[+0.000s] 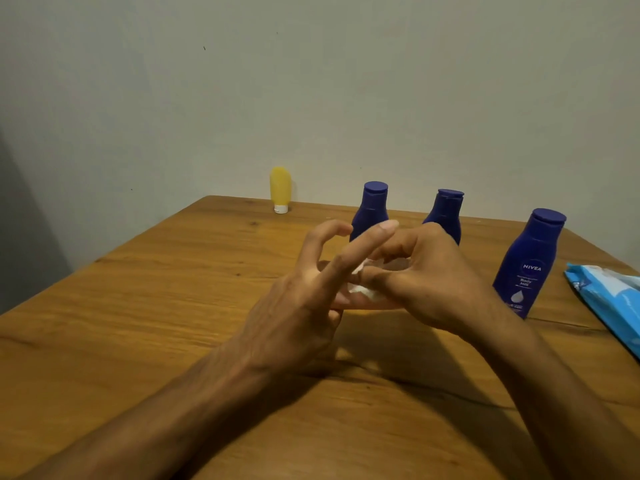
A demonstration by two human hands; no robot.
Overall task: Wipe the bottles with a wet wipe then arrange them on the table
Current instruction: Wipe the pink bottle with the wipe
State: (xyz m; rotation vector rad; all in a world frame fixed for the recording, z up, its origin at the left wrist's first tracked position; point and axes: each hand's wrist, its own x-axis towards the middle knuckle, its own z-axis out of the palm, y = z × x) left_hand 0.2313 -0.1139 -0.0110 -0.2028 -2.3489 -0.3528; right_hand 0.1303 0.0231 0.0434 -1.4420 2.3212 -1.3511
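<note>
- Right hand (pixel 426 285) grip narrow, pinching the crumpled wet wipe (pixel 362 292); left hand (pixel 304 299) fingers loosely spread, touching it, above the surface (pixel 173 306).
- Labelled blue bottle (pixel 526 265) upright, just right of the right hand, which is nearer.
- Wipe pack (pixel 609 299) at right edge.
- Two blue bottles (pixel 370 209) behind hands; yellow bottle (pixel 280 188) far left, cap down.

Three dark-blue bottles (pixel 528 261), yellow tube (pixel 280 188), light-blue pack (pixel 613 299), white wipe (pixel 362 291)
</note>
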